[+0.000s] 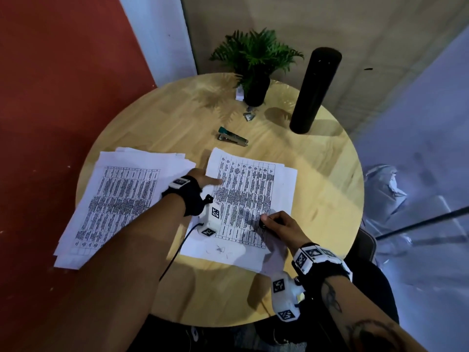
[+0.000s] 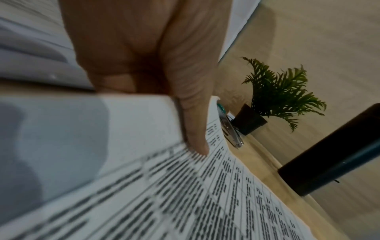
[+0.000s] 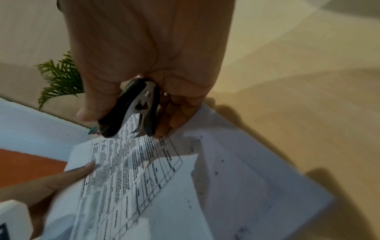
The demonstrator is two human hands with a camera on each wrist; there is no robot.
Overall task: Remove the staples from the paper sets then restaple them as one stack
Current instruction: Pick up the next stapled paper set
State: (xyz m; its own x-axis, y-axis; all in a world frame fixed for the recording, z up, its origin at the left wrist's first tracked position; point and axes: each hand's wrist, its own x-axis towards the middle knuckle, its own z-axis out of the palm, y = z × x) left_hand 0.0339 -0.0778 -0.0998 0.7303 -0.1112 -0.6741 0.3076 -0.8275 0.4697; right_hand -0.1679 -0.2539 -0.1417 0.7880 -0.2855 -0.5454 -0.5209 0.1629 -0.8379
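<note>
A set of printed sheets [image 1: 250,196] lies in the middle of the round wooden table [image 1: 324,174]. My left hand [image 1: 206,180] holds its left edge, thumb [image 2: 193,129] on top of the page and the other fingers hidden under it. My right hand [image 1: 275,222] grips a black staple remover [image 3: 133,110] over the set's near right part, its metal claws pointing down just above the print. A second, fanned pile of printed sheets [image 1: 119,199] lies to the left. A green and silver stapler [image 1: 232,137] lies on the table beyond the papers.
A potted fern [image 1: 255,64] and a tall black cylinder [image 1: 314,90] stand at the table's far side. A small heap of metal staples [image 1: 250,115] lies in front of the pot. A red wall is at the left, a chair seat at the right.
</note>
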